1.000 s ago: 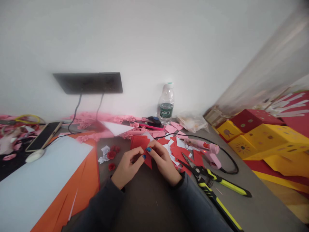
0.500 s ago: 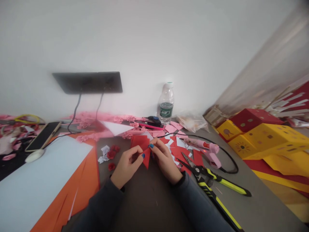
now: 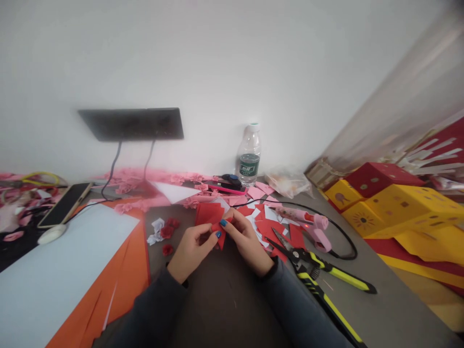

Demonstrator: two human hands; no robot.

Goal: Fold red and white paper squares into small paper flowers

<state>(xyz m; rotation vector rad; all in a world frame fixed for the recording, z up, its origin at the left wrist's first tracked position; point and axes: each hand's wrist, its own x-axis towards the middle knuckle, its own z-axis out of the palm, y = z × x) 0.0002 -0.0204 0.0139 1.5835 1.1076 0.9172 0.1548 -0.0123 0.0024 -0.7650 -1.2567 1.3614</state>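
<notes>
A small piece of red paper [image 3: 222, 239], folded or curled, is pinched between both my hands above the grey table. My left hand [image 3: 193, 250] grips its left side with thumb and forefinger. My right hand [image 3: 247, 241] presses on its upper right part, the thumb lying across it. Just behind stands or lies a stack of red paper squares [image 3: 209, 212]. Left of my hands are red paper flowers [image 3: 168, 229] and a white paper flower [image 3: 156, 230]. Red and white paper scraps [image 3: 266, 224] lie to the right.
At right are open pruning shears [image 3: 300, 256] with yellow-black handles, a pink glue gun [image 3: 315, 229] with a lit red light and its cord, and yellow boxes [image 3: 398, 212]. A water bottle [image 3: 249, 157] stands behind. White sheets [image 3: 72, 270], orange paper [image 3: 123, 275] and a phone [image 3: 65, 205] lie left.
The red paper's pointed lower end shows less, and the piece looks more folded or curled. My right fingers have shifted slightly over it; both hands stay in place.
</notes>
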